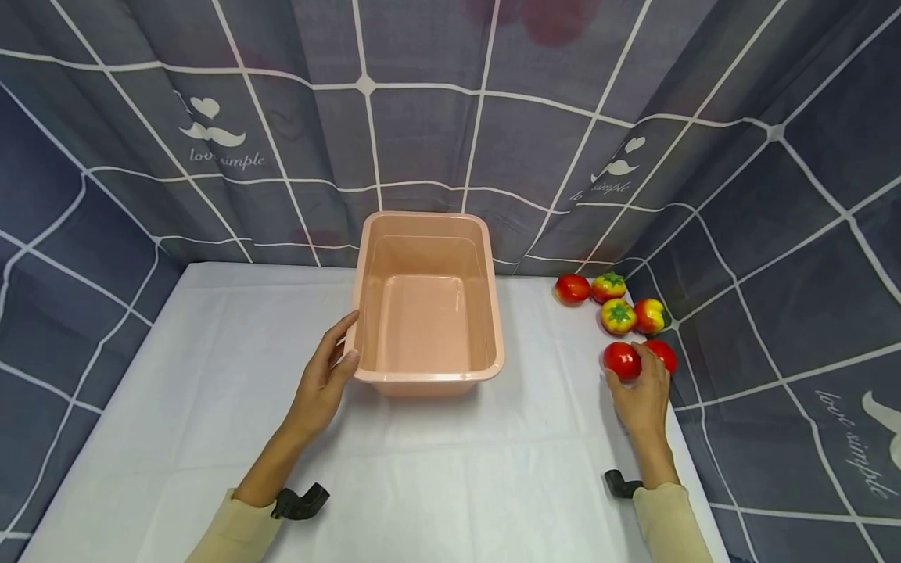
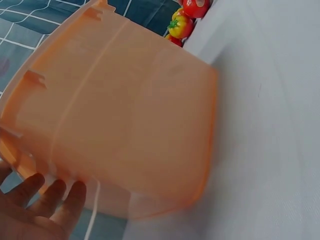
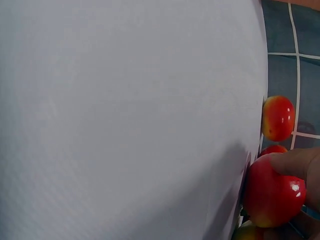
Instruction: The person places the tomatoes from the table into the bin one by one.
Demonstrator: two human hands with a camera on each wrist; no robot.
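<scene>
A peach-coloured plastic basin (image 1: 426,378) stands on the white tabletop in the middle of the head view. At its left rim is my left hand (image 1: 320,387), thumb and index tips on the edge. In the left wrist view the fairly straight fingers (image 2: 70,210) lie against its outer wall, just under the rim. To the right, my right hand (image 1: 644,395) grips a glossy red apple (image 1: 619,359) between thumb and fingers. The right wrist view shows the thumb across the top of that apple (image 3: 272,195). Another red fruit (image 1: 663,354) sits just right of the hand, partly hidden.
Behind the right hand are several red-and-yellow peppers (image 1: 618,316) with green tops and a red fruit (image 1: 572,289). Checked dark curtains (image 1: 422,141) stand close at the back and both sides. White cloth (image 1: 436,477) covers the table.
</scene>
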